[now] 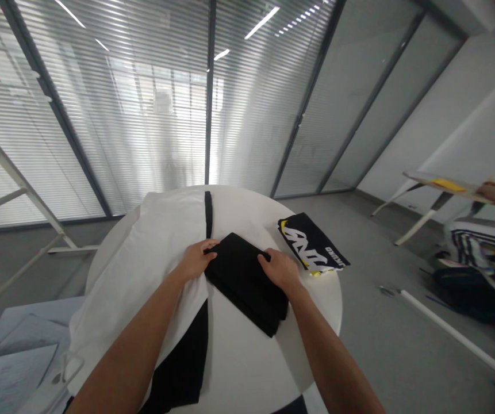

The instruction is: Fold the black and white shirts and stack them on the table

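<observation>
Bare left hand (196, 260) and right hand (282, 270), slim uncovered wrists (178, 277), smooth forearms (329, 345) widening toward the elbows.

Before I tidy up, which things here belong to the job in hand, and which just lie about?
In the job:
- black cloth, in left hand and right hand
- probably white cloth and printed cloth
- round table

Just lying about, it seems:
- papers
- pole

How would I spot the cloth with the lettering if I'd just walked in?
Find the round white table in front of the blinds. On its right side, just beyond the right hand, lies a small lettered cloth. Unlike the plain black bundle between the right and left hand, it has big white letters and yellow patches at its edges.
</observation>
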`<state>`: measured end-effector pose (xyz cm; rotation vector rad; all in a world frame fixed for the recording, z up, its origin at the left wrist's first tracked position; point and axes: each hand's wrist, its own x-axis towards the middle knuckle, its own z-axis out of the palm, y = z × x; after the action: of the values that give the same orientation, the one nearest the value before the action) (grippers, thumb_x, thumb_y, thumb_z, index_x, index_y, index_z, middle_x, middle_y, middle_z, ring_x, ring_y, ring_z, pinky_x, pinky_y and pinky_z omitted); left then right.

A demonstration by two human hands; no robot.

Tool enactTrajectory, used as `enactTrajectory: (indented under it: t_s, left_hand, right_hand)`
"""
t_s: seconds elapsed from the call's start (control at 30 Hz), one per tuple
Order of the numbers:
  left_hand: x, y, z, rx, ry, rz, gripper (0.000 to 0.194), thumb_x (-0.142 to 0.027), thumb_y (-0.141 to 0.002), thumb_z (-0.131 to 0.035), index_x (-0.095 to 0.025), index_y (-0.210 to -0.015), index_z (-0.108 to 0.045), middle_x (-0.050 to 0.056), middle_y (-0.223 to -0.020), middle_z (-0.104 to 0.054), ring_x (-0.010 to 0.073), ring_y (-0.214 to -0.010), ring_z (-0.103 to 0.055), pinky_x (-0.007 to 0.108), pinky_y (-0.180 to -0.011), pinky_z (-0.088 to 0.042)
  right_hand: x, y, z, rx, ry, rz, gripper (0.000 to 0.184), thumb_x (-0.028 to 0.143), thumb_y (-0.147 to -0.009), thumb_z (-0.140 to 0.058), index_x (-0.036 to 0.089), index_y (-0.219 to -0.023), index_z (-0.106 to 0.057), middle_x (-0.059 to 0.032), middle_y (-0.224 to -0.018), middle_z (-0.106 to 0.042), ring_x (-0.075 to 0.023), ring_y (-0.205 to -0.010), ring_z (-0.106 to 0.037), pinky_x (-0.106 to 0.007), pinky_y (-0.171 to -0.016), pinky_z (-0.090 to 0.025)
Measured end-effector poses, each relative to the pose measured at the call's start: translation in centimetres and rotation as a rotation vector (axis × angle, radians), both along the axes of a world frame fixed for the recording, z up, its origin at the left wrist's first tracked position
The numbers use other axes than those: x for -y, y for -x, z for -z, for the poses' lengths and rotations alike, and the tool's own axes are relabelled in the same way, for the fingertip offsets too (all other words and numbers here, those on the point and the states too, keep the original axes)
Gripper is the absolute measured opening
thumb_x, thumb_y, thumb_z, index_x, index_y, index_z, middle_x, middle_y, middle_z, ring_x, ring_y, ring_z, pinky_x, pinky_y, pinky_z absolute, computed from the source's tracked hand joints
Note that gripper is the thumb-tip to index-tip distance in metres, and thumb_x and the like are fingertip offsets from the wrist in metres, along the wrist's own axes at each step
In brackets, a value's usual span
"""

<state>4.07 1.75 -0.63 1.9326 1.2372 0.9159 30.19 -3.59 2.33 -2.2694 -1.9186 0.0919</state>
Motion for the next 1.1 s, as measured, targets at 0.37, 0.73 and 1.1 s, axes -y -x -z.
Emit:
enactTrajectory:
  t_s: [0.37, 0.73, 1.1]
  left_hand:
    - [-1.4, 0.3, 0.7, -0.019, -0.157, -0.184, 0.031, -0.015, -0.083, -0.047, -0.020, -0.105, -0.068, 0.006, -0.106, -0.069, 0.0183, -0.101, -0.062, 0.036, -0.096, -0.048]
    - [-1.5, 0.3, 0.7, -0.027, -0.176, -0.200, 0.032, -0.014, -0.081, -0.046, -0.019, -0.103, -0.070, 0.007, -0.104, -0.069, 0.0189, -0.101, -0.062, 0.036, -0.095, -0.048]
    - [-1.6, 0.3, 1.2, -0.053, -0.139, -0.199, 0.033, -0.012, -0.079, -0.047, -0.019, -0.101, -0.070, 0.006, -0.102, -0.069, 0.0181, -0.098, -0.062, 0.034, -0.093, -0.048]
  right_hand:
    - [0.2, -1.1, -1.1, -0.185, -0.002, -0.239, 0.037, 0.052, -0.092, -0.049, 0.020, -0.099, -0.067, -0.0071, -0.099, -0.071, -0.0221, -0.094, -0.066, -0.028, -0.078, -0.043]
    - [1.1, -3.5, -8.1, -0.199, -0.066, -0.256, 0.032, 0.046, -0.091, -0.054, 0.022, -0.110, -0.065, -0.0071, -0.105, -0.069, -0.0246, -0.097, -0.064, -0.031, -0.083, -0.044]
    - [-4.5, -16.1, -12.0, -0.256, -0.268, 0.164, 0.048, 0.048, -0.091, -0.051, 0.003, -0.099, -0.067, -0.0162, -0.085, -0.069, -0.0164, -0.072, -0.063, -0.031, -0.066, -0.040]
